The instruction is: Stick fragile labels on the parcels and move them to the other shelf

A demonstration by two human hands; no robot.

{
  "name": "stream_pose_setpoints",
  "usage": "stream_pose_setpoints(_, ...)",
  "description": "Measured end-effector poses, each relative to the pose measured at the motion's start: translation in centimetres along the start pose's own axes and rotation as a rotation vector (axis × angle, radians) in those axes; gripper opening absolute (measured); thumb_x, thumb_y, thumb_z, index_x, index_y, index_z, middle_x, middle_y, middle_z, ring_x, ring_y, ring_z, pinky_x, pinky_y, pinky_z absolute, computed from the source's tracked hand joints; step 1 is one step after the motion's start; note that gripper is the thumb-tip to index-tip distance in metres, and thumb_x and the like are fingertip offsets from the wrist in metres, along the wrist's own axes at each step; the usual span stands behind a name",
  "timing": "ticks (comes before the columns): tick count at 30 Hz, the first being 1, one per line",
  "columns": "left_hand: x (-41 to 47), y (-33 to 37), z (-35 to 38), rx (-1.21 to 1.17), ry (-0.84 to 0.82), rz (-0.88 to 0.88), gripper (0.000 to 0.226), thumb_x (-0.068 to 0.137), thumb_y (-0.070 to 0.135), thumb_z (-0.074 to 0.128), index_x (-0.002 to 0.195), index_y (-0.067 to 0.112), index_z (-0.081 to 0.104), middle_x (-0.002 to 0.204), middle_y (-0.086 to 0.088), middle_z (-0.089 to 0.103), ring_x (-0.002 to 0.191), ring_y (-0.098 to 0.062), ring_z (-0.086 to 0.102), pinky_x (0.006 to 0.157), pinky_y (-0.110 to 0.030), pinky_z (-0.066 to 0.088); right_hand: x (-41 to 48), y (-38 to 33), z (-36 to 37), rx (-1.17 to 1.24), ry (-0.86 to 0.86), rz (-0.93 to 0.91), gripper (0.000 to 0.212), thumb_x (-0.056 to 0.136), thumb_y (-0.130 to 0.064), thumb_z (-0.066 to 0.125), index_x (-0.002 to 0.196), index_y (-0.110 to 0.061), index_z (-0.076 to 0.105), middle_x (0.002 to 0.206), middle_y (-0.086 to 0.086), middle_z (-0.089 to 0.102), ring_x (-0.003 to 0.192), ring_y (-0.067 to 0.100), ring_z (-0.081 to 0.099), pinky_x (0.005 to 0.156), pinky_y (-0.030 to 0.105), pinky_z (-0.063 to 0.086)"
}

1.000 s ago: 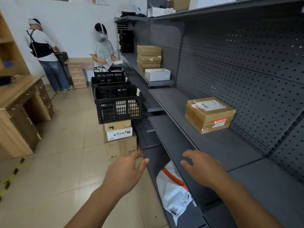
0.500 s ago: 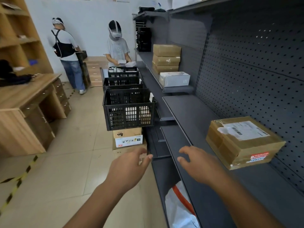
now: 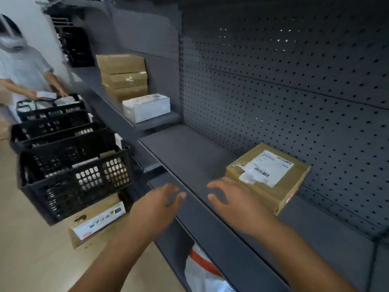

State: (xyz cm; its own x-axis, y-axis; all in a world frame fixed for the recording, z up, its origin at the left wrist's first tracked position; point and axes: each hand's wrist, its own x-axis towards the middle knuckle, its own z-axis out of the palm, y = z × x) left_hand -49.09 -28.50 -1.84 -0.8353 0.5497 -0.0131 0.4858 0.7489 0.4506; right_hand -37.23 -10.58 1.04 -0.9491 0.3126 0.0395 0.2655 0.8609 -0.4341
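A flat brown parcel (image 3: pixel 271 186) with a white shipping label lies on the grey shelf (image 3: pixel 189 152); a red sticker shows on its front side. My right hand (image 3: pixel 235 201) hovers open over the shelf just left of that parcel, fingers spread, close to its near corner. My left hand (image 3: pixel 157 205) is open over the shelf's front edge and holds nothing. Further along the shelf stand a stack of three brown parcels (image 3: pixel 124 77) and a white box (image 3: pixel 146 107).
Stacked black crates (image 3: pixel 71 165) rest on cardboard boxes (image 3: pixel 94 224) on the floor to the left. A white bag with an orange stripe (image 3: pixel 204 268) lies on a lower shelf. Another person (image 3: pixel 23 66) stands at the far crates. Perforated panel backs the shelf.
The view has swung right and closer to the shelf. Both my hands rose to shelf height, and the right hand came up beside the brown parcel. Both stay empty.
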Motion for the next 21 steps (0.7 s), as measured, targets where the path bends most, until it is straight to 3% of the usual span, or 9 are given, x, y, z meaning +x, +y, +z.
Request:
stream_pose_setpoints(2, 2.5, 0.5, -0.2, -0.033, -0.036, 0.078, 0.044, 0.1, 0.059, 0.042, 0.135, 0.036, 0.057, 0.134, 0.009, 0.064, 0.12, -0.017, 0.061, 0.098, -0.034, 0.049, 0.2, 0.2, -0.4, 0.006, 0.071, 0.051, 0.038, 0.103, -0.043, 0.047, 0.139, -0.034, 0.051, 0.139, -0.017, 0.05, 0.128, 0.009, 0.049, 0.105, 0.034, 0.044)
stream_pose_setpoints(7, 7.2, 2.6, 1.0, -0.149, -0.144, 0.253, 0.049, 0.099, 0.061, 0.039, 0.137, 0.033, 0.054, 0.135, 0.014, 0.062, 0.119, -0.012, 0.062, 0.1, -0.036, 0.048, -1.3, 1.9, -1.5, 0.002, 0.292, 0.209, 0.038, 0.101, -0.032, 0.051, 0.14, -0.032, 0.051, 0.141, -0.015, 0.049, 0.128, 0.008, 0.047, 0.095, 0.027, 0.048)
stream_pose_setpoints(11, 10.5, 5.1, 2.7, -0.298, -0.216, 0.302, 0.052, 0.1, 0.06, 0.041, 0.141, 0.029, 0.05, 0.138, 0.011, 0.06, 0.124, -0.012, 0.058, 0.099, -0.036, 0.047, -2.8, 4.6, -1.9, 0.065, 0.41, 0.39, 0.045, 0.099, -0.027, 0.052, 0.144, -0.031, 0.044, 0.145, -0.014, 0.043, 0.129, 0.012, 0.049, 0.093, 0.033, 0.052)
stream_pose_setpoints(17, 13.9, 8.5, 5.3, -0.479, -0.298, 0.241, 0.057, 0.101, 0.059, 0.042, 0.147, 0.024, 0.046, 0.145, 0.005, 0.055, 0.132, -0.018, 0.052, 0.102, -0.035, 0.04, -3.7, 7.8, -2.4, 0.394, 0.526, 0.668, 0.049, 0.102, -0.034, 0.052, 0.149, -0.031, 0.037, 0.141, -0.011, 0.041, 0.096, -0.001, 0.053, 0.09, 0.026, 0.04)
stream_pose_setpoints(19, 14.5, 9.4, 6.3, -0.546, -0.35, 0.195, 0.049, 0.099, 0.063, 0.041, 0.135, 0.031, 0.054, 0.137, 0.009, 0.058, 0.127, -0.019, 0.054, 0.105, -0.039, 0.042, -3.5, 8.6, -1.9, 0.553, 0.531, 0.733, 0.05, 0.101, -0.038, 0.053, 0.147, -0.032, 0.037, 0.14, -0.011, 0.041, 0.114, -0.003, 0.048, 0.097, 0.029, 0.038)
stream_pose_setpoints(21, 15.2, 10.0, 7.2, -0.617, -0.405, 0.136, 0.032, 0.097, 0.066, 0.042, 0.105, 0.041, 0.06, 0.119, 0.016, 0.062, 0.117, -0.016, 0.058, 0.108, -0.046, 0.045, -3.0, 9.2, -1.7, 0.701, 0.522, 0.806, 0.053, 0.099, -0.042, 0.055, 0.147, -0.036, 0.032, 0.137, -0.011, 0.043, 0.133, 0.009, 0.042, 0.101, 0.032, 0.037)
